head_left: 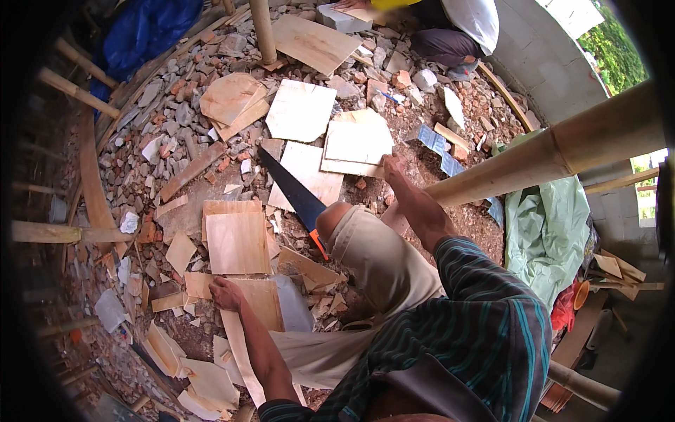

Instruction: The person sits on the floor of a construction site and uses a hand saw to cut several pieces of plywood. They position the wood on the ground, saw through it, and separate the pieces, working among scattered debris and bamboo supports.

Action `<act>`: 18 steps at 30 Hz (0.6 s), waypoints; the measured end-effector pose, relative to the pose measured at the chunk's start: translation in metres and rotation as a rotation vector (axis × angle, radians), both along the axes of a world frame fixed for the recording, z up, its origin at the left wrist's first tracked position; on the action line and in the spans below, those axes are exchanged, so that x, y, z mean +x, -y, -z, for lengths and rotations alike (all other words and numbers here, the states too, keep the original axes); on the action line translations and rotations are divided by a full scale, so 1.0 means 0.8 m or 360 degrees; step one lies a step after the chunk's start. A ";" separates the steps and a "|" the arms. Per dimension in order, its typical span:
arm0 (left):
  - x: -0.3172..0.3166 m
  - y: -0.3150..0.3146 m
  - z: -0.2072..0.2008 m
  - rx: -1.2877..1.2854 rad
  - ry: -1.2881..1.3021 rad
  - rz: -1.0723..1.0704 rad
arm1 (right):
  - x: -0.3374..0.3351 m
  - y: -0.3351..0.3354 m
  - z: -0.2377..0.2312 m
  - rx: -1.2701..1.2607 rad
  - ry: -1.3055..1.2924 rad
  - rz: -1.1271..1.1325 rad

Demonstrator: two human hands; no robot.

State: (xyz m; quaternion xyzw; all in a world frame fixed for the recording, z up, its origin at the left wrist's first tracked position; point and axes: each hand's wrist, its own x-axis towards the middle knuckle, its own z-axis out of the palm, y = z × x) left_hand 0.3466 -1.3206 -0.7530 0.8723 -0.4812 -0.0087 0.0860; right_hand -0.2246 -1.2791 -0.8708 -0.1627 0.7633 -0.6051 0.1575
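At the lower left, my left hand [226, 294] is closed on the edge of a thin plywood piece [197, 284]. A larger plywood board [259, 301] lies right beside that hand. My right hand [395, 169] reaches forward, its fingers closed at the near right corner of a pale plywood sheet [358, 138]. Beneath this sheet is another white-faced sheet [307, 169], and a further one [301, 110] lies just beyond. Between my hands a handsaw [292, 184] with a dark blade and orange on its handle rests by my bent knee, which partly hides it.
Broken brick and stone rubble [179, 130] covers the ground. A thick bamboo pole [562, 151] slants in from the right, above a pale green tarp [547, 235]. Another bamboo post [263, 32] stands ahead. A person [450, 39] crouches at the far side near a block wall [545, 67].
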 end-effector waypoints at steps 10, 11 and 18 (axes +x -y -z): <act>0.002 0.001 0.009 -0.0085 0.0142 -0.0017 | -0.015 -0.016 0.036 -0.0107 -0.0018 -0.0303; 0.003 0.000 0.009 -0.0060 0.0131 -0.0015 | -0.015 -0.016 0.037 -0.0136 0.0026 -0.0332; 0.002 0.000 0.003 0.0062 0.0069 0.0115 | -0.012 -0.004 0.029 0.0449 -0.0553 -0.0176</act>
